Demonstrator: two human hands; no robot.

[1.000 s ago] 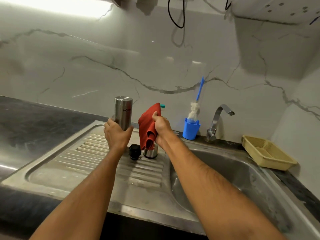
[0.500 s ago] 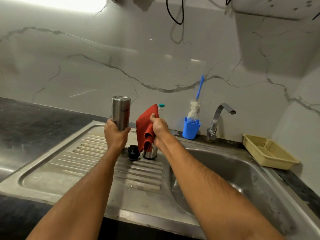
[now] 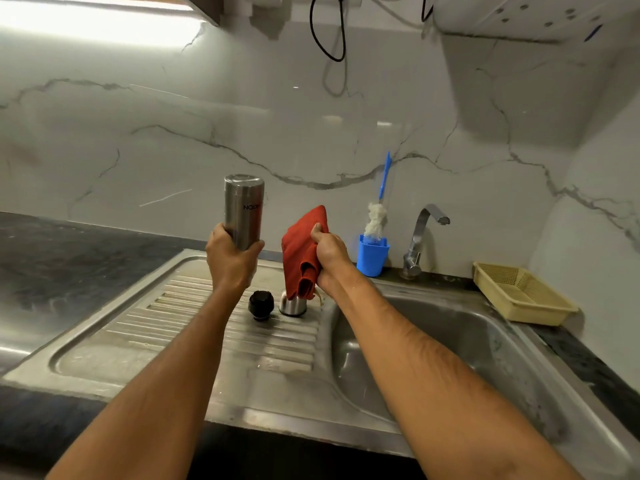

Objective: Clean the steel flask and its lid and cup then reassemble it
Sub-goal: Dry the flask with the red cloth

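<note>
The left hand [image 3: 231,263] grips the inverted steel flask [image 3: 243,210], which rises at its 12 o'clock; the right hand [image 3: 328,258] clutches a red cloth [image 3: 302,252] at its 9 o'clock.

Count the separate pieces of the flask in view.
3: the flask body, inverted in the left hand; the black lid and the steel cup on the drainboard, the cup partly behind the red cloth.

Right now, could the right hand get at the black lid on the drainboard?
Probably not yet: the right hand grips the red cloth. The black lid stands uncovered nearby, beside the steel cup.
</note>
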